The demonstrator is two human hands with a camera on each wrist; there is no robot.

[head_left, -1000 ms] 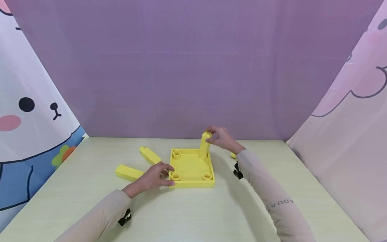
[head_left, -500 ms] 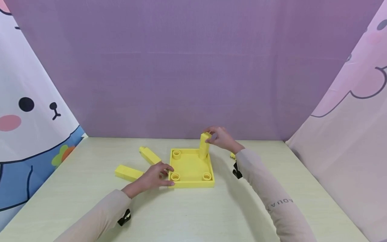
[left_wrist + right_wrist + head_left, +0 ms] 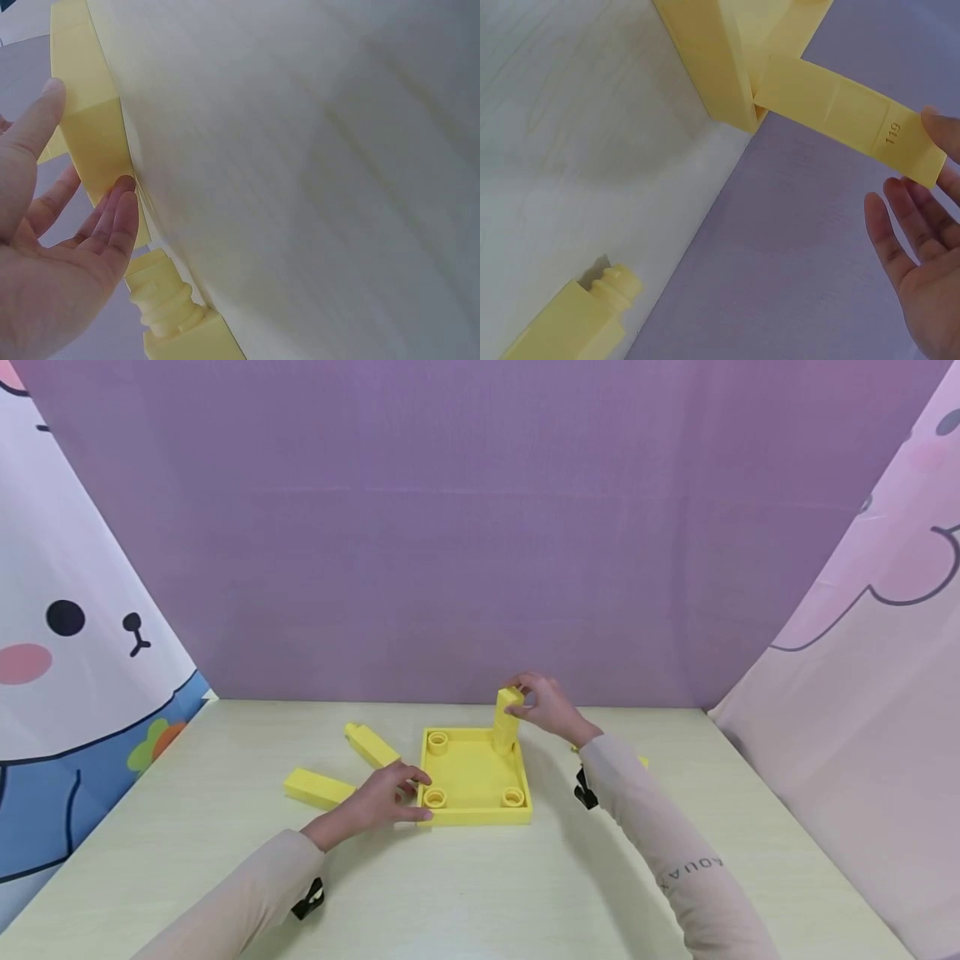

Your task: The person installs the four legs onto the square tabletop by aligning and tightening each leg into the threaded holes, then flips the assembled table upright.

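Note:
A yellow square toy tabletop (image 3: 472,768) lies with its hollow side up, a round threaded socket in each of three visible corners. At its far right corner a square yellow leg (image 3: 506,722) stands upright, its lower end covering that corner. My right hand (image 3: 551,706) pinches the leg's upper end between thumb and fingers; the number 119 shows on the leg in the right wrist view. My left hand (image 3: 375,800) grips the tabletop's near left corner, thumb on the front wall and fingers along the left side.
Two more yellow legs, one farther back (image 3: 371,745) and one nearer (image 3: 318,787), lie left of the tabletop. Another leg with a screw end (image 3: 570,322) lies to the right, mostly hidden by the right forearm in the head view. A purple cloth (image 3: 450,527) hangs behind the table.
The right hand has turned slightly at the leg's top, and its wrist has dropped a little to the left. The left hand and tabletop stay nearly still.

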